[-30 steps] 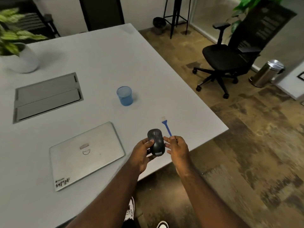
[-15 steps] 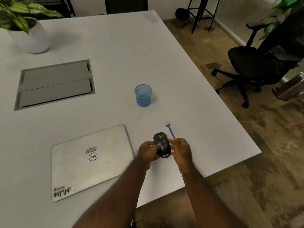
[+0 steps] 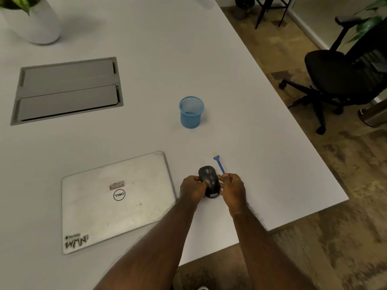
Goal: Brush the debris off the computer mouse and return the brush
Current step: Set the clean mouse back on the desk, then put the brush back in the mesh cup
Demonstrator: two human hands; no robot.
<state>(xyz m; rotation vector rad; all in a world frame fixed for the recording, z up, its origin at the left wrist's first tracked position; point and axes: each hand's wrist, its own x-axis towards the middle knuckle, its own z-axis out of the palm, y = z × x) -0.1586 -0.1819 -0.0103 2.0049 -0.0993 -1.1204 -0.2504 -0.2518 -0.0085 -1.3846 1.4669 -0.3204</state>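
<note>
A black computer mouse sits low over the white table, just right of the laptop. My left hand grips its left side, thumb on top. My right hand is against the mouse's right side and pinches the end of a thin blue brush. The brush points away from me, its pale bristle head close to the table surface beyond the mouse. I cannot tell whether the mouse rests on the table or hovers. A blue mesh cup stands upright farther back.
A closed silver laptop lies to the left. A grey cable hatch is set into the table at the back left, near a white plant pot. The table edge runs close on the right; a black office chair stands beyond it.
The view has shifted forward and down over the table. Both hands keep the same hold on the mouse and brush, which stay in nearly the same spot beside the laptop.
</note>
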